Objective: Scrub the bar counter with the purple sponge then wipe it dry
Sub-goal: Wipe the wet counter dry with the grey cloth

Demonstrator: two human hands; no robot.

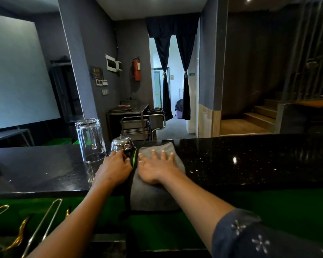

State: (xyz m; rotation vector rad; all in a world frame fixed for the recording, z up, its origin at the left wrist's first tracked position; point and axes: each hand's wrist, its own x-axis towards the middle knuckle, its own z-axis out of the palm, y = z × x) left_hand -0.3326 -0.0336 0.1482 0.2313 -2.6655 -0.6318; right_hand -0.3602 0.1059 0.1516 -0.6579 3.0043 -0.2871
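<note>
A black speckled bar counter (pixel 241 161) runs across the view. On it lies a grey cloth (pixel 155 194) that hangs over the near edge. My right hand (pixel 155 168) presses flat on the cloth with fingers spread. Just left of the cloth stands a chrome service bell (pixel 122 145). My left hand (pixel 116 168) grips the bell's base with curled fingers. No purple sponge is in view.
An upturned clear glass (pixel 90 140) stands on the counter left of the bell. Gold and silver bar tools (pixel 45 222) lie on the green shelf below the counter at the lower left. Beyond the counter stand a steel trolley (pixel 138 123) and stairs (pixel 257 116).
</note>
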